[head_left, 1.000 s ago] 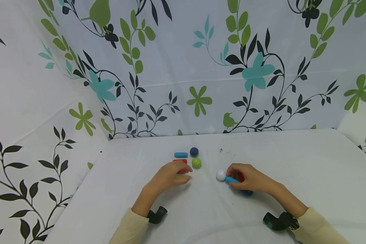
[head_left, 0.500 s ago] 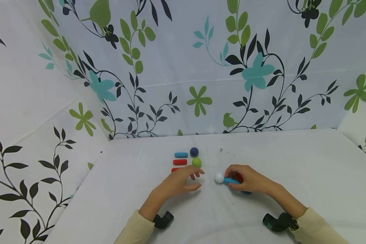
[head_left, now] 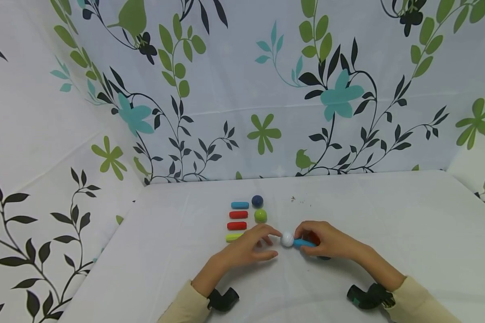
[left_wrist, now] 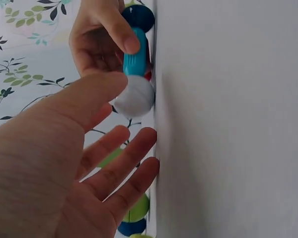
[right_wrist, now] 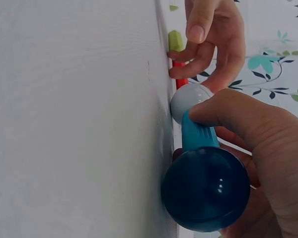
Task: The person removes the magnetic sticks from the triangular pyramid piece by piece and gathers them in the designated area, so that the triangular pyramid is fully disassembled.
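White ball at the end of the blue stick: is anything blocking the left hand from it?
Nothing visible is. The left hand is close beside the white ball; whether they touch, I can't tell. The right hand holds the blue stick on the ball's other side.

Free lane between green ball [head_left: 260, 216] and right hand [head_left: 327, 238] — white ball [head_left: 287, 239] blocks gap to left hand [head_left: 246, 247].
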